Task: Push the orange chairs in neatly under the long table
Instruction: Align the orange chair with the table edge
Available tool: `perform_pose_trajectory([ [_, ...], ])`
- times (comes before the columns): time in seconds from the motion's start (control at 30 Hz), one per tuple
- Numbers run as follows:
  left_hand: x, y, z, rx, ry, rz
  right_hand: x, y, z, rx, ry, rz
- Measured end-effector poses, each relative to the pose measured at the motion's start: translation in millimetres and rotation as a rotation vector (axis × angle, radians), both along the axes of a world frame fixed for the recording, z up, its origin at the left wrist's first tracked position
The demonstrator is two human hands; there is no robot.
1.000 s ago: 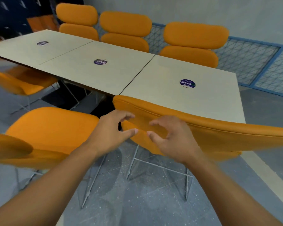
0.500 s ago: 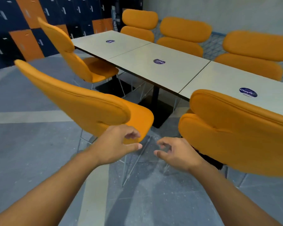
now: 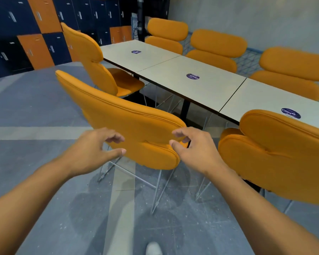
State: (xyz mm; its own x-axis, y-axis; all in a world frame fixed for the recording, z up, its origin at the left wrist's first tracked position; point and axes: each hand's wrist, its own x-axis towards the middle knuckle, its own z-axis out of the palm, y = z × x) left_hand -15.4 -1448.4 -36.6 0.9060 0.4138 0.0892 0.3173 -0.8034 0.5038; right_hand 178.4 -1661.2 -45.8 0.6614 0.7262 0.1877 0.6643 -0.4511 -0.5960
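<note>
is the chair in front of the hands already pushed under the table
No, the chair stands angled and clear of the long table edge.

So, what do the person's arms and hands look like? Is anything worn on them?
Both arms are bare as far as the picture reaches: no sleeve shows on the left forearm or the right forearm. The left hand and the right hand wear no gloves. No watch, bracelet or ring is visible on either wrist or on the fingers that show.

Navy-orange lockers point(image 3: 35, 34), grey floor point(image 3: 35, 111), grey wall point(image 3: 256, 17)
</note>
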Motion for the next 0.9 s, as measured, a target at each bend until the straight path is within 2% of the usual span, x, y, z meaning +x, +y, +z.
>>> perform_pose_trajectory([
  [0.3,35.2,105.1,11.1,0.102,-0.111,0.073,18.8,107.2,33.6,0.023,-0.081,0.033],
  [0.53,73.8,198.1,11.3,0.130,0.042,0.041,46.9,192.8,31.1,-0.386,0.078,0.155],
  [0.7,88.1,244.3,8.1,0.152,0.161,-0.030,47.1,227.9,27.1,-0.522,0.150,0.195],
  [0.9,96.1,287.0,-4.1,0.259,0.230,-0.158,36.3,244.4,23.0,-0.640,0.066,0.103],
])
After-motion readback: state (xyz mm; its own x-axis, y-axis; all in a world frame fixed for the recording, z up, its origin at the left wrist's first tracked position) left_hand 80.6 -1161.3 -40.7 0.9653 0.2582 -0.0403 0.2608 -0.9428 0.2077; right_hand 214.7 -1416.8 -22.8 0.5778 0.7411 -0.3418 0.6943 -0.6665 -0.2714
